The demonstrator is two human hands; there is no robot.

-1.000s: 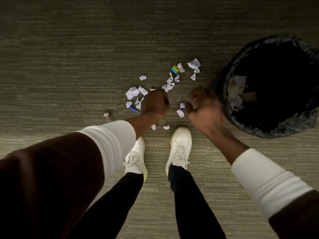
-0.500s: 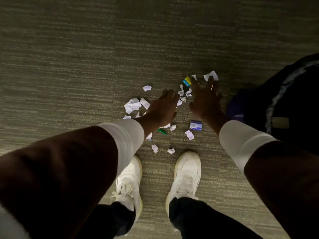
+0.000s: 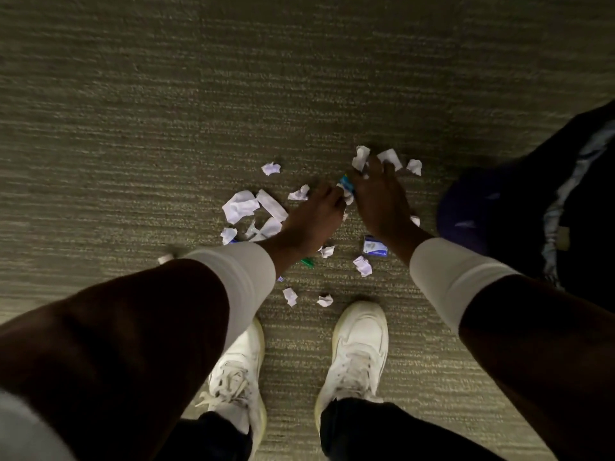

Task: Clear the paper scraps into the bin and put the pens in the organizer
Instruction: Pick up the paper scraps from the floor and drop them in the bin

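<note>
Torn white paper scraps [image 3: 240, 207] lie scattered on the carpet ahead of my shoes. My left hand [image 3: 312, 217] and my right hand [image 3: 379, 194] are down on the floor, close together, fingers curled onto scraps between them. A blue-and-yellow piece [image 3: 344, 179] shows between the fingertips. More scraps [image 3: 414, 167] sit just past my right fingers. A green pen [image 3: 307, 262] pokes out from under my left wrist. A blue-and-white wrapper [image 3: 375, 246] lies by my right wrist. The bin [image 3: 519, 194], with a dark liner, stands at the right edge.
My two white shoes [image 3: 357, 347] stand just behind the scraps. Small scraps [image 3: 290, 296] lie right in front of the toes. A small pale object [image 3: 164, 258] sits on the carpet by my left sleeve. Striped carpet [image 3: 166, 111] stretches beyond and to the left.
Both hands moved from the bin side onto the far scraps, spread flat, then drew together with fingers curling on paper. The view shifted, so the bin now sits at the right edge.
</note>
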